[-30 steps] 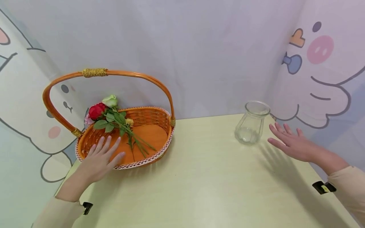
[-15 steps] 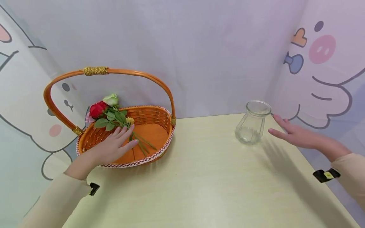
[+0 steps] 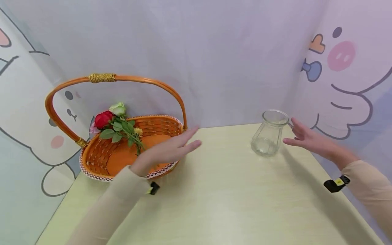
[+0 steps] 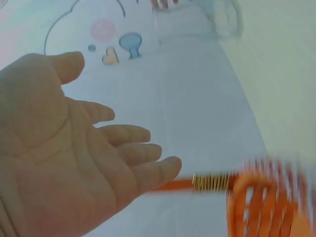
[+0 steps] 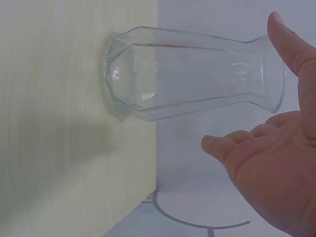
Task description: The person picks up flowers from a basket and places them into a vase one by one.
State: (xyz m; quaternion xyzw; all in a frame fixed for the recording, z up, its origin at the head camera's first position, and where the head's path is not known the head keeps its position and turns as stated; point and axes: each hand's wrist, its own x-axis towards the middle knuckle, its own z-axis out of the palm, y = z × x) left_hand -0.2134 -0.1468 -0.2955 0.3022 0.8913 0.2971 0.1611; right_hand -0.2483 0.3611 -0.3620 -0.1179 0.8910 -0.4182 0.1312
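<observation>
A clear glass vase (image 3: 266, 137) with a flared rim stands upright at the right of the table. My right hand (image 3: 313, 139) hovers just right of it, fingers relaxed and holding nothing; in the right wrist view the thumb and fingers spread near the vase (image 5: 192, 74) neck. My left hand (image 3: 168, 149) is held over the right side of an orange wicker basket (image 3: 95, 161), fingers straight and the palm bare in the left wrist view. Inside the basket lie a red rose (image 3: 103, 119), a pale green rose (image 3: 117, 109), a pink bloom and a small yellow flower (image 3: 138, 131). My left forearm hides some stems.
The basket's tall arched handle (image 3: 137, 79) rises over the flowers. A pale wooden table (image 3: 220, 190) reaches back to a grey-white curtain (image 3: 220, 61). Cartoon-printed panels flank it left and right.
My left hand has swept right across the basket, from its left front to past its right rim. My right hand has come slightly closer to the vase. Basket, flowers and vase stay put.
</observation>
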